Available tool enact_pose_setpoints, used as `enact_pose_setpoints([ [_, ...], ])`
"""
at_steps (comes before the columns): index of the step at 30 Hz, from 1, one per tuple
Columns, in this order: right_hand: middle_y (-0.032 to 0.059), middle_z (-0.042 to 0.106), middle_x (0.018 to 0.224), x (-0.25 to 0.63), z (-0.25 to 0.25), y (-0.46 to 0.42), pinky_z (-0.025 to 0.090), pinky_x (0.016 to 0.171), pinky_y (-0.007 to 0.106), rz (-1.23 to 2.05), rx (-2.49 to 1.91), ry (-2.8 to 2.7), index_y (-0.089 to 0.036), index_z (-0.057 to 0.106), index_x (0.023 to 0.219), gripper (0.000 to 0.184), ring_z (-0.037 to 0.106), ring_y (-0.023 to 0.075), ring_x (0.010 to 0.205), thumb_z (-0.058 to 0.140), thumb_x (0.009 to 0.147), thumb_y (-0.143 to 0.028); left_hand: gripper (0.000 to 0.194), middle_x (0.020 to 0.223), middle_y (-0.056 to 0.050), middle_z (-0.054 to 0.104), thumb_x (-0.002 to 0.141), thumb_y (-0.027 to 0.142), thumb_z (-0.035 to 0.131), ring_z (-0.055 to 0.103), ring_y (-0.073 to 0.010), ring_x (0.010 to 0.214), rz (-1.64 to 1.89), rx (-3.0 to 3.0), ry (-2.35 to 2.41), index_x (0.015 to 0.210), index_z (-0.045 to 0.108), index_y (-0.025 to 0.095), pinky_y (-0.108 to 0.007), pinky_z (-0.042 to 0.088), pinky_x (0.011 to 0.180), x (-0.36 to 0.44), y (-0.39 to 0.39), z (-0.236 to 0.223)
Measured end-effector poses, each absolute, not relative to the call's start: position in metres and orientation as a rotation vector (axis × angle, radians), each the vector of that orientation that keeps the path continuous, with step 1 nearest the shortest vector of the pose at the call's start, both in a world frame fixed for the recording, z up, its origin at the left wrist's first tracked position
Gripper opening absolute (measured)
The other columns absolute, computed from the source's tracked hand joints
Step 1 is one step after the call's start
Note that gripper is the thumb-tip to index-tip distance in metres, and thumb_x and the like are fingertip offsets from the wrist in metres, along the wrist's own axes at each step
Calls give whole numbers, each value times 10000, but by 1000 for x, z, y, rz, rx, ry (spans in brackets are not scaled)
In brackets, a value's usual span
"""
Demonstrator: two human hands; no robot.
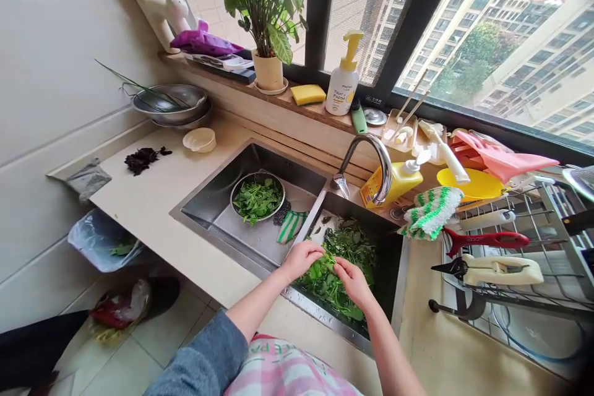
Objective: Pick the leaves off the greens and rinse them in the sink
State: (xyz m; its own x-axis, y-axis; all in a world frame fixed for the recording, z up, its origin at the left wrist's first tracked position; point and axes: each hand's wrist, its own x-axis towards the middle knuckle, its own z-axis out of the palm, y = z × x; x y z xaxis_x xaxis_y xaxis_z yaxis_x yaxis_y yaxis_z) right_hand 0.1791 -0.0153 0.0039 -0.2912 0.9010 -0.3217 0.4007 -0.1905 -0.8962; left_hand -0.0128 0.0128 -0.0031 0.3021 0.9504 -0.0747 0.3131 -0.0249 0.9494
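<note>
Over the right sink basin (396, 309), my left hand (301, 258) and my right hand (353, 283) are close together, each with its fingers pinched on a sprig of leafy greens (328, 260). Beneath them, the basin holds a mass of wet leafy greens (343, 294) lying in water. In the left basin (208, 201) stands a round metal bowl (284, 198) with picked green leaves (257, 198) in it. Beside that bowl lie a dark scrubber (281, 213) and a green-and-white striped cloth (291, 226).
A curved faucet (383, 161) rises behind the basins, with a yellow bottle (401, 182) next to it. To the right stands a dish rack (557, 229) with scissors (492, 269). Dark leaves (142, 161) and metal bowls (169, 102) are at the left. Below the counter hangs a bagged bin (95, 241).
</note>
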Motion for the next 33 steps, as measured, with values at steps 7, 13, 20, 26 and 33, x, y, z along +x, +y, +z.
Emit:
enact_pose_setpoints([
  [7, 31, 611, 791, 180, -19, -18, 443, 680, 291, 1377, -1607, -1420, -190, 552, 1068, 422, 555, 180, 735, 486, 773, -485, 361, 713, -4, 603, 701, 259, 628, 554, -105, 657, 763, 838, 1085, 1038, 591, 137, -236, 441, 623, -16, 0, -17],
  [13, 82, 600, 874, 198, -12, -15, 412, 703, 310, 799, -1923, -1663, -190, 617, 837, 285, 545, 212, 796, 405, 805, -376, 443, 736, -5, 577, 690, 232, 630, 540, -99, 686, 851, 831, 1114, 1107, 529, 124, -250, 427, 679, -24, 0, -17],
  [20, -15, 572, 670, 167, 12, -30, 386, 575, 260, 1157, -1661, -1823, -235, 542, 832, 129, 519, 151, 601, 536, 703, -250, 488, 732, 9, 597, 705, 159, 541, 549, -120, 684, 816, 1305, 1225, 1191, 501, 153, -272, 441, 734, -13, 1, -16],
  [26, -31, 548, 615, 141, 7, -31, 437, 548, 267, 1612, -1447, -996, -209, 474, 824, 355, 544, 139, 562, 672, 617, -418, 674, 1047, -72, 615, 695, 101, 539, 560, -169, 971, 843, 1214, 1019, 1335, 343, 181, -327, 434, 859, -1, -17, -6],
  [33, -19, 601, 731, 144, 14, -37, 479, 649, 283, 1698, -1359, -689, -225, 457, 987, 511, 593, 130, 633, 736, 592, -387, 627, 955, -68, 621, 632, 104, 631, 599, -160, 833, 874, 1028, 966, 1233, 460, 155, -313, 485, 760, 3, -26, -6],
])
